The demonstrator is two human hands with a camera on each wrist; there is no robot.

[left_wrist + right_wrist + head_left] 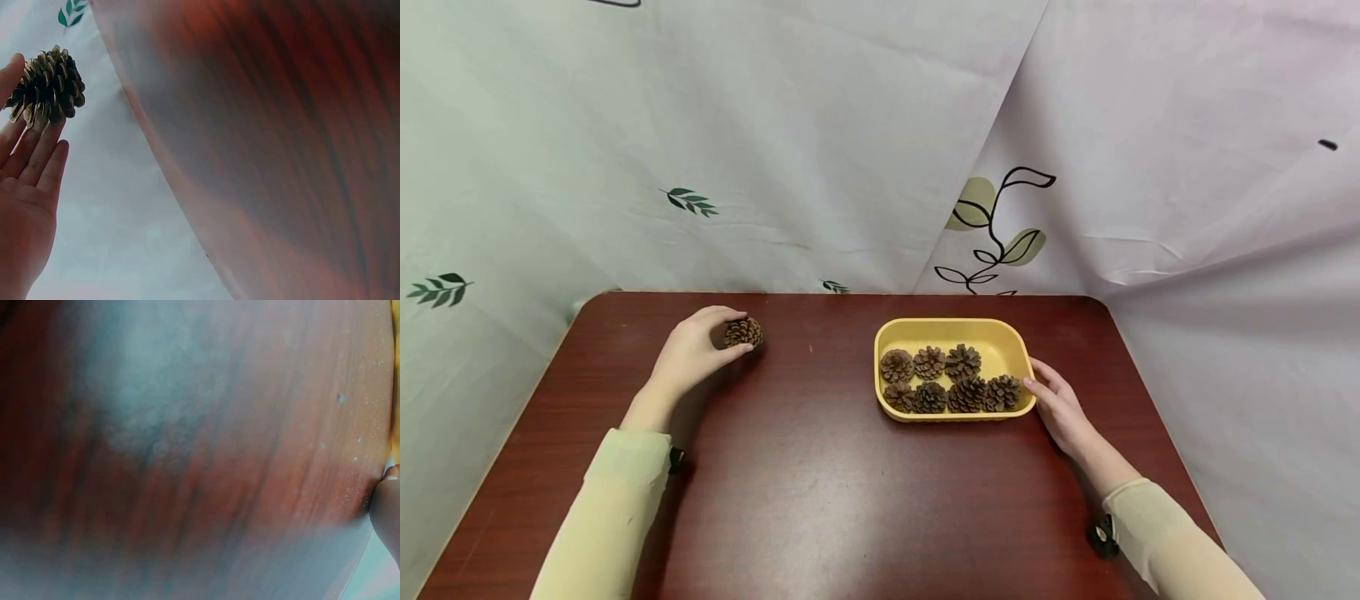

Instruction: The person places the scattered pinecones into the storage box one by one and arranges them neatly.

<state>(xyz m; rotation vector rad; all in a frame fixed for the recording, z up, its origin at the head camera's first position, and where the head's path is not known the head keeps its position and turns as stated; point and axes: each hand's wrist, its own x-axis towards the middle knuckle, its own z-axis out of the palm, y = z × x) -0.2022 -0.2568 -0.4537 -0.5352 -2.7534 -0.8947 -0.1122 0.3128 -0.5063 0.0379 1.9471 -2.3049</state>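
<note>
My left hand (694, 354) pinches a brown pine cone (744, 332) between thumb and fingers, toward the back left of the table. In the left wrist view the same cone (51, 87) sits at the fingertips, its scales spread. On the right, a yellow plastic tub (955, 325) with rounded corners holds several pine cones (930, 397) in two rough rows. My right hand (1063, 410) holds the tub's right end, thumb at the rim and fingers along the outer wall. Only a bit of that hand (387, 509) shows in the right wrist view.
Everything stands on a dark red-brown table (820, 492) with rounded back corners. Pale cloth (805, 150) printed with leaves hangs behind it and along both sides. A dark wrist device (1102, 536) shows at the right cuff, another (677, 459) at the left.
</note>
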